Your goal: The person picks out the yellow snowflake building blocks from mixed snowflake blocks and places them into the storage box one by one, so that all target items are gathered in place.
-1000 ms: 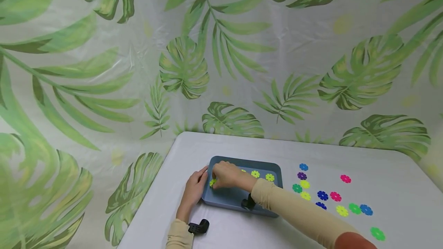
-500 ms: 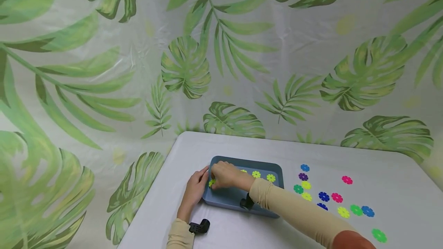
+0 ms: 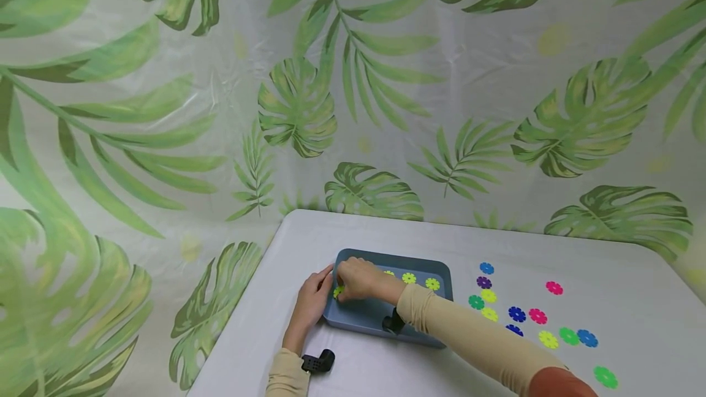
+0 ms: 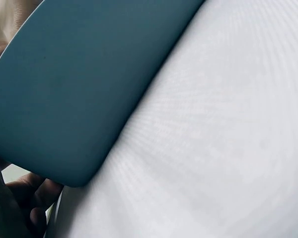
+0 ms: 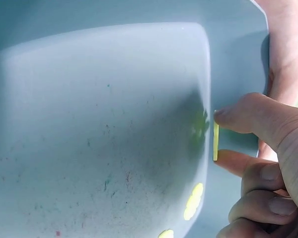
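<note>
A blue-grey rectangular tray point(image 3: 366, 325) lies on the white table. My right hand point(image 3: 361, 279) reaches into its left end. Between thumb and index finger it pinches a yellow flower-shaped disc point(image 5: 216, 136), seen edge-on beside the tray's inner wall in the right wrist view. Other yellow flower-shaped discs point(image 3: 409, 277) lie along the tray's far side, partly hidden by the right hand. My left hand point(image 3: 311, 299) rests against the outside of the tray's left wall, its fingers touching near the corner. In the left wrist view its fingers point(image 4: 37, 196) are dark and partly cut off.
Several loose flower-shaped discs in blue, purple, green, yellow and pink, such as a pink disc point(image 3: 554, 288), lie scattered right of the tray on the white table point(image 3: 651, 299). A leaf-patterned sheet point(image 3: 474, 78) hangs behind the table. The right forearm crosses over the tray's right end.
The head view has shifted very slightly, so the tray and discs appear a little further right. Both hands keep their places, the right one with the yellow disc.
</note>
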The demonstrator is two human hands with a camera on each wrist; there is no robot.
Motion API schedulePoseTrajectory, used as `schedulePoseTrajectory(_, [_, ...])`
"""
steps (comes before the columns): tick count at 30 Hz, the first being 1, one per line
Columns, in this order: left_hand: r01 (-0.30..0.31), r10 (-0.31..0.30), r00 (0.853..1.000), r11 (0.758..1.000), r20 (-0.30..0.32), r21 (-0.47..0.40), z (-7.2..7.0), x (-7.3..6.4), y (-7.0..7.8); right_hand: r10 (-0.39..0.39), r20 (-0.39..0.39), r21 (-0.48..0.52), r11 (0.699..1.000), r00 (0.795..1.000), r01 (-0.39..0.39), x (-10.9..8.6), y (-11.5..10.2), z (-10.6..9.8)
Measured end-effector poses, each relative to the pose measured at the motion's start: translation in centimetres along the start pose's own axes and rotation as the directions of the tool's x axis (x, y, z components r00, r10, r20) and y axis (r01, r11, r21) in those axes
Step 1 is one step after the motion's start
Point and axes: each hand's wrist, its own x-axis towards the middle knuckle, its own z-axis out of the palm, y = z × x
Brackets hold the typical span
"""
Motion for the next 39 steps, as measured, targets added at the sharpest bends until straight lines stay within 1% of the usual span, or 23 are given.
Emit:
schedulePoseTrajectory(18, [0.004, -0.004, 1.0, 1.0, -0.005, 0.008, 0.18, -0.05, 0.04, 0.018, 0.012, -0.023, 1.0, 1.0, -0.017, 0.28, 0.14, 0.46])
schedulePoseTrajectory(24, [0.007, -0.006, 1.0, 1.0, -0.007, 0.008, 0.23, -0.07, 0.03, 0.011, 0.012, -0.023, 1.0, 1.0, -0.011, 0.3, 0.19, 0.57])
schedulePoseTrajectory(31, [-0.003, 0.003, 1.0, 1.0, -0.014, 0.005, 0.12, -0.04, 0.08, 0.009, 0.017, -0.045, 0.999, 1.0, -0.008, 0.42, 0.18, 0.55])
schedulePoseTrajectory(39, [0.004, -0.004, 1.0, 1.0, -0.018, 0.014, 0.06, 0.03, 0.0, 0.0, 0.018, -0.046, 0.999, 1.0, 0.001, 0.4, -0.01, 0.47])
